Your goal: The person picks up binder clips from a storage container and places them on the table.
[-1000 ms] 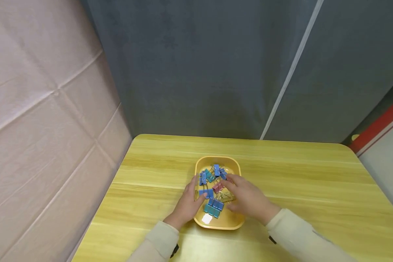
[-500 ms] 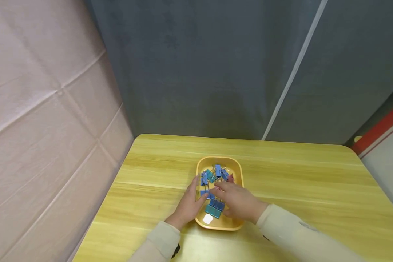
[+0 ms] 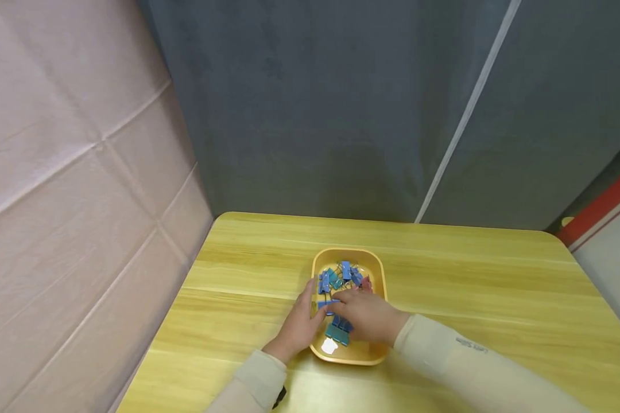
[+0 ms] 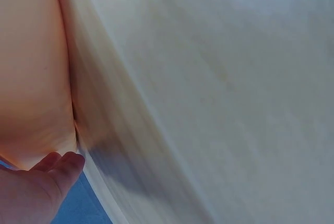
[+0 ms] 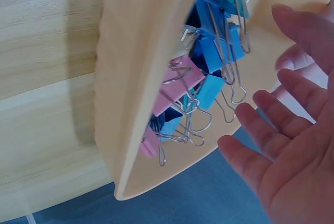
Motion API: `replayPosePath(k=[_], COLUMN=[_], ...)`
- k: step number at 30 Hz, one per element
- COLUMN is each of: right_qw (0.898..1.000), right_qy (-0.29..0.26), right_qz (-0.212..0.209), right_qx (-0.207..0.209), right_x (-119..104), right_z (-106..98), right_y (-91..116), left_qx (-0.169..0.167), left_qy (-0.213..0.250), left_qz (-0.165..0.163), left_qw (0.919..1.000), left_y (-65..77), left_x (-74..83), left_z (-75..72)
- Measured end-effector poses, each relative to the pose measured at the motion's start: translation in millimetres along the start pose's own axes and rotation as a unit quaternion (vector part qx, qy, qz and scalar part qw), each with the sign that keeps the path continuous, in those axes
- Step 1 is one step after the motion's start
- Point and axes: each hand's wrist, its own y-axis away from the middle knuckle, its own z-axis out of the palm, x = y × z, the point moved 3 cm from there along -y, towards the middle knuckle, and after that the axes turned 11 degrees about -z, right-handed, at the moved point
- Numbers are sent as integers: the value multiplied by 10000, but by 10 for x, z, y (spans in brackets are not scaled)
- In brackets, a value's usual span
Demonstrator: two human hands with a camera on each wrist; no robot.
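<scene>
An orange-yellow plastic tray holds several binder clips with wire handles. Blue clips, a teal clip and a pink clip show in the head view. My left hand holds the tray's left side, thumb over the rim, fingers along the outer wall. In the left wrist view, fingertips meet the tray's outside. My right hand hovers over the middle of the clips and hides some. The right wrist view shows its fingers loosely bent beside the clips, holding nothing.
The tray stands on a wood-grain table. Behind the table hangs a dark grey curtain, and a pale cloth-like wall rises along its left side. A red strip runs beyond the far right corner.
My right hand has moved left across the tray, uncovering a pink clip on the right and covering the yellow clip. My left hand keeps its hold on the tray's side.
</scene>
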Motion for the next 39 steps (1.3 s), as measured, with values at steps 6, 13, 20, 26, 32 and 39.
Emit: replayPosePath(k=[6, 13, 20, 26, 32, 39], right_qw=[9996, 9948, 9875, 9815, 9743, 9662], right_qy=[75, 533, 896, 1134, 1463, 1929], right_qz=[-58, -576, -855, -854, -933, -1167], right_qx=[-262, -652, -973, -1283, -1440, -1251], right_x=[26, -15, -89, -107, -112, -115], right_z=[44, 149, 216, 239, 282, 351], right_y=[-13, -53, -78, -110, -152, -191], left_qx=[-13, 7, -39, -9, 20, 43], left_qy=[66, 58, 165, 177, 283, 203], left_qz=[-109, -83, -77, -112, -89, -49], left_qw=[9999, 9999, 9998, 9998, 9996, 9998], left_y=[1, -12, -18, -17, -10, -16], left_x=[11, 12, 42, 45, 46, 51], left_z=[12, 58, 94, 101, 100, 111])
